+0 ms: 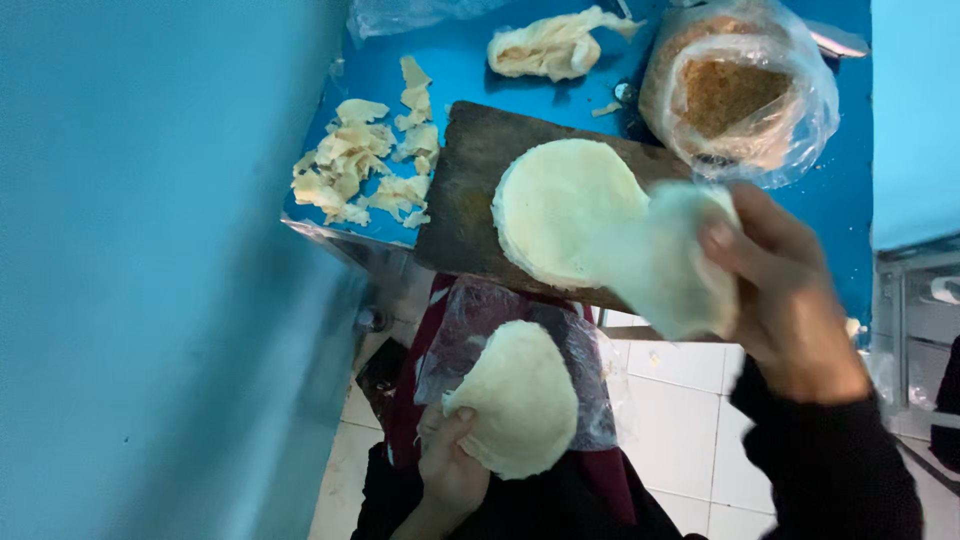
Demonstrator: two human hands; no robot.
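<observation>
My left hand holds a stack of thin round dough sheets low over my lap, thumb on its lower edge. My right hand grips a single floppy dough sheet just off the right edge of a round pile of dough sheets. That pile lies on a dark wooden board on the blue table.
Torn dough scraps lie on the table's left side, and a larger crumpled piece of dough at the back. A clear plastic bag of brown crumbly filling sits at the right. A plastic sheet covers my lap. A blue wall stands left.
</observation>
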